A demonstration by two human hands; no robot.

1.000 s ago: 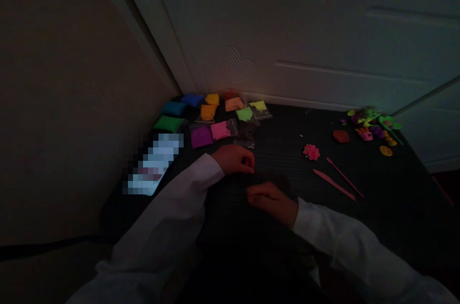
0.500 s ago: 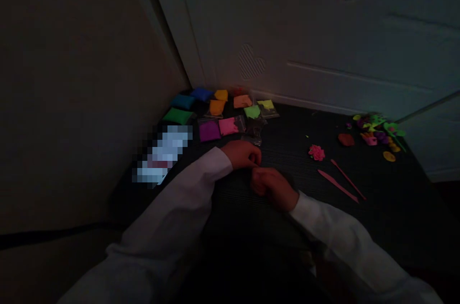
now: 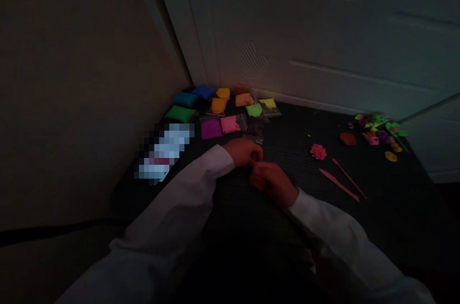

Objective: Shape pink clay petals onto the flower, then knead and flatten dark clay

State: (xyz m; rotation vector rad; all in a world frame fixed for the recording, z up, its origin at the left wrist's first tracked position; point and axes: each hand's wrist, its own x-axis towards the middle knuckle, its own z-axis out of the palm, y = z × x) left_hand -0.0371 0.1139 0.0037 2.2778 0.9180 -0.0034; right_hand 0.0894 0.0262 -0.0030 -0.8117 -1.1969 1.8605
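Observation:
In the middle of the dark table, my left hand and my right hand come together at the fingertips. Both have curled fingers pinched on something too small and dark to make out. Just beyond my left hand lies a dark clear-edged packet, with a pink clay packet and a purple clay packet to its left. To the right of my hands sits a pink clay flower. Two pink modelling tools, a flat knife and a thin stick, lie near it.
Several more coloured clay packets, among them a green one, line the back left. A lit, blurred-out phone-like screen lies at left. A reddish-brown lump and a pile of small clay pieces rest at right. A pale panelled wall stands behind.
The view has shifted slightly. My right hand has moved up a little, closer against my left fingertips. The packets, flower and tools have stayed in place.

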